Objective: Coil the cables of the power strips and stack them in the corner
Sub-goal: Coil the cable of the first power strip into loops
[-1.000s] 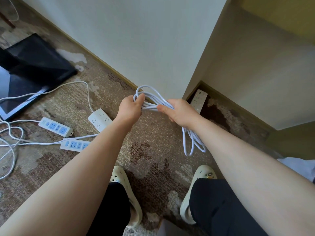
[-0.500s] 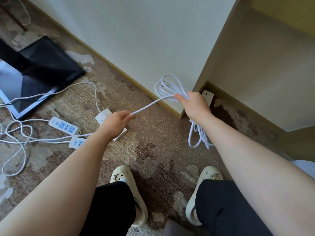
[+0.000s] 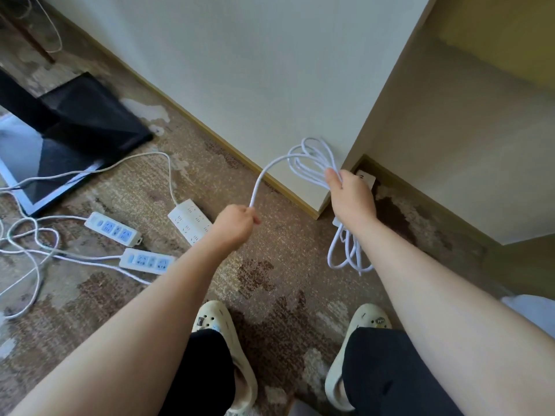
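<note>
Now, coil: white loops bunched in the right hand, closed around them; they stand above the fist and hang below it, long axis roughly vertical.
Free run: curves from the coil down to the left hand, closed on its end.
Handling: likely light, limp yet springy; loops may slip, so grip at the bunch's middle.
Strips: three lie on the carpet at left, cables loose.
Corner: one strip there, mostly hidden.

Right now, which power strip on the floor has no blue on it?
The all-white power strip nearest the left hand, with white sockets. The two white strips further left both have blue socket faces.
</note>
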The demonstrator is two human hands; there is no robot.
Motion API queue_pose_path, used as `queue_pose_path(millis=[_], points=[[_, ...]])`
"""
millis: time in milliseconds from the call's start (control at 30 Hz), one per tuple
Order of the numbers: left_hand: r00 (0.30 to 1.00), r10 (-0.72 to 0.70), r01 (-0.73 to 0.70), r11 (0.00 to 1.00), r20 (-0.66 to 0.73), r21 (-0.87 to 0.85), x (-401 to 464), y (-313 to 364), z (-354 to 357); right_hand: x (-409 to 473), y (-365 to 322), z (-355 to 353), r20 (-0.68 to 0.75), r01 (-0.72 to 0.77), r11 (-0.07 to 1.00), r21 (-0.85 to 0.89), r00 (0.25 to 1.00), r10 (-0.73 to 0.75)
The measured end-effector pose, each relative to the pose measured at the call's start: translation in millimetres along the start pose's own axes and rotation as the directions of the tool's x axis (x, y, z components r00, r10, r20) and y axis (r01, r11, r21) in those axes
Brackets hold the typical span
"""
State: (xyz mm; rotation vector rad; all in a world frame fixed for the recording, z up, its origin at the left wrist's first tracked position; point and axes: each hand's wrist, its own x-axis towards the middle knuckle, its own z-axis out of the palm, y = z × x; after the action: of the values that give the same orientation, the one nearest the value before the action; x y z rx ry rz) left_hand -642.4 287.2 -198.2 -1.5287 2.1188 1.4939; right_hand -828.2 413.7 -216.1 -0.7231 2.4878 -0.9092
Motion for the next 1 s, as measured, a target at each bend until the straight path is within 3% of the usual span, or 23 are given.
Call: queue_pose_path(millis=[100,233,333,400,533,633,833,900,1000], points=[[0.989,0.005,-0.033,0.982,-0.148,-0.186,14.0,2.0,-8.8,3.9,2.6,-4.6,-0.008,0.008,1.0,0.001,1.0,-0.008],[0.961,0.004,-0.08,0.961,-0.277,-0.263,19.3,-11.5,-25.2,3.4,-0.4,-5.1,-0.003,0.027,1.0,-0.009,1.0,-0.027],[0.936,0.035,-0.086,0.988,-0.351,-0.131,21.7,-25.6,-34.7,4.9,0.6,-8.5,-0.021,0.048,0.998,-0.027,0.999,-0.049],[0.948,0.092,-0.108,0.993,-0.305,-0.037,23.9,-35.3,-35.9,7.8,2.2,-14.1,-0.05,0.042,0.998,-0.036,0.998,-0.044],[0.976,0.127,-0.13,0.992,-0.175,-0.006,22.6,-44.3,-33.5,8.4,5.9,-19.3,-0.099,0.035,0.996,-0.08,0.994,-0.043],[0.97,0.139,-0.164,0.979,-0.199,-0.117,13.3,-26.4,-25.2,6.3,3.6,-16.5,-0.085,0.039,0.994,-0.106,0.995,-0.048],[0.943,0.332,-0.328,0.903,-0.032,-0.278,-26.7,38.3,32.3,-2.4,-9.7,-5.1,-0.083,0.05,0.996,-0.073,0.995,-0.056],[0.947,0.322,-0.303,0.885,-0.006,-0.354,-31.4,54.4,47.3,-2.1,-14.4,-5.5,-0.106,0.061,0.996,-0.069,0.992,-0.068],[0.994,0.099,-0.069,0.885,0.041,-0.46,-26.2,58.5,54.8,-1.7,-12.6,-9.6,-0.149,0.059,0.998,-0.024,0.987,-0.062]])
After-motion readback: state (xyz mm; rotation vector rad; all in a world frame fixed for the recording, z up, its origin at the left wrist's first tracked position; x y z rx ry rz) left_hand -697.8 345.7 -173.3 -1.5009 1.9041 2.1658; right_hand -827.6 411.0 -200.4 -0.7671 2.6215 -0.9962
